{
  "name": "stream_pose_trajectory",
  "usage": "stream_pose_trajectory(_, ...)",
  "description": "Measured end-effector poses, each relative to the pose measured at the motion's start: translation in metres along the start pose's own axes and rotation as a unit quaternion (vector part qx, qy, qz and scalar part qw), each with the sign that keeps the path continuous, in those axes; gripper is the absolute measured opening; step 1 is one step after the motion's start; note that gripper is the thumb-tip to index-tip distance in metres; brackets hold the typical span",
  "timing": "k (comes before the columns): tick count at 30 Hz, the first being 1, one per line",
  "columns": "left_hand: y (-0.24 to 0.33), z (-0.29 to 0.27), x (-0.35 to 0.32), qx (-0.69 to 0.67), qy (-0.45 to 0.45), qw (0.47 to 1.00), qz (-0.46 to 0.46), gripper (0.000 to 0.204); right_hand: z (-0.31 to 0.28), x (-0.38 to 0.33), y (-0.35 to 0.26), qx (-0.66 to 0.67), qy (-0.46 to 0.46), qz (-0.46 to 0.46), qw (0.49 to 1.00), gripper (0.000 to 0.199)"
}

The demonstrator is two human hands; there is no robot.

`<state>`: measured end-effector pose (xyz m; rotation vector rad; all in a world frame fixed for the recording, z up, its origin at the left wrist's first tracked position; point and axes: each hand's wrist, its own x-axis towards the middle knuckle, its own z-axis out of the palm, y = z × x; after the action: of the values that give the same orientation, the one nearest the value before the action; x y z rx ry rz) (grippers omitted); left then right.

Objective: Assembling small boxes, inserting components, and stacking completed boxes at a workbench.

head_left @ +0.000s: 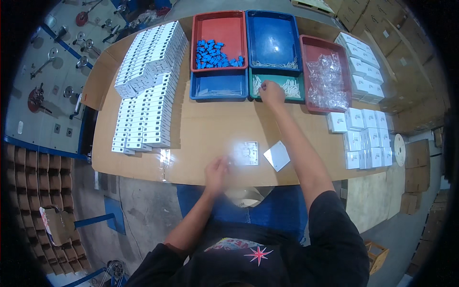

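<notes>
White pieces [291,88] in far green tray [279,99] under bunched right hand [273,93]; left hand [216,173] nearer, left of white square plate [250,154]; cannot tell either's grasp.

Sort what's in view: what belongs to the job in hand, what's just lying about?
Likely in use:
green tray, right hand over it
white square fitting near left hand
white square panel
blue pieces

Likely just lying about:
wooden pallet
yellow crate
brown cartons

Cardboard surface [210,129] was moderately bright; corners went black. Fisheye bowed its edges. Hazy blur sat beside the left hand [217,173]. Glare hit the large blue tray [271,36] and clear bags [327,79]. Shadow fell right of the white box stack [148,107].
</notes>
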<state>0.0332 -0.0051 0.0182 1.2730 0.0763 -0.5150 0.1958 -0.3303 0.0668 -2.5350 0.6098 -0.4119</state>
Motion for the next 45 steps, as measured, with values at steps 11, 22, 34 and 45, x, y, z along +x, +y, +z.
stream_pose_trajectory(11, -0.001, -0.001, 0.001, -0.027, -0.012, 1.0, 0.011, 0.023, 0.016, 0.005, 0.017, 0.074, 0.035, 0.013, 0.997, 0.014)
stream_pose_trajectory(22, -0.007, -0.003, 0.001, 0.003, 0.002, 1.0, 0.015, 0.022, -0.022, -0.043, 0.008, 0.274, 0.052, -0.022, 0.96, 0.024)
stream_pose_trajectory(34, 0.008, 0.013, 0.001, -0.033, -0.003, 0.999, 0.01, 0.022, -0.043, -0.216, -0.045, 0.494, -0.201, 0.092, 0.841, 0.023)
stream_pose_trajectory(45, 0.012, 0.014, -0.006, 0.006, -0.017, 0.999, 0.028, 0.019, -0.026, -0.239, -0.04, 0.459, -0.225, 0.072, 0.856, 0.015)
